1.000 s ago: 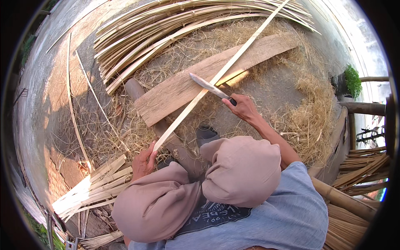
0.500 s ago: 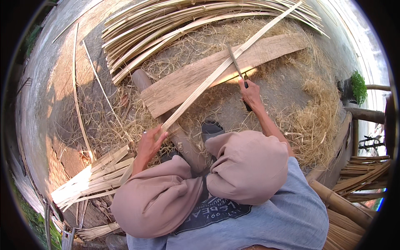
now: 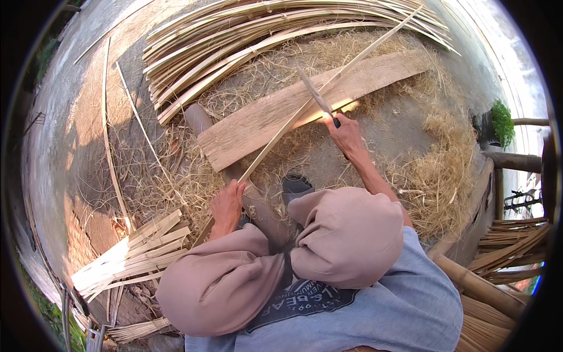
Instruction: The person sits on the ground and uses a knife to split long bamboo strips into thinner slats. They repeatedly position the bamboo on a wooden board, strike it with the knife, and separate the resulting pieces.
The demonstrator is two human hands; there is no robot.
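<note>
Closed near its lower end, my left hand (image 3: 227,205) grips a long pale bamboo strip (image 3: 272,144). The strip slants up and to the right across a broad wooden plank (image 3: 240,129), its narrow side now facing up. My right hand (image 3: 346,138) is wrapped round the dark handle of a knife (image 3: 313,88). The knife's blade points up and left and crosses the strip over the plank; whether it cuts in, I cannot tell. A round log (image 3: 198,116) runs beneath the plank's left end.
Many bamboo strips (image 3: 223,53) lie heaped beyond the plank. Another bundle (image 3: 132,252) is at lower left. Curly shavings (image 3: 443,167) cover the ground, thickest at right. Two thin strips lie at left. Bamboo poles (image 3: 478,284) and more strips stand at right.
My left hand has shifted right and rolled the strip from its flat face onto its edge. My right hand has moved a little left, and the knife blade has swung left across the strip.
</note>
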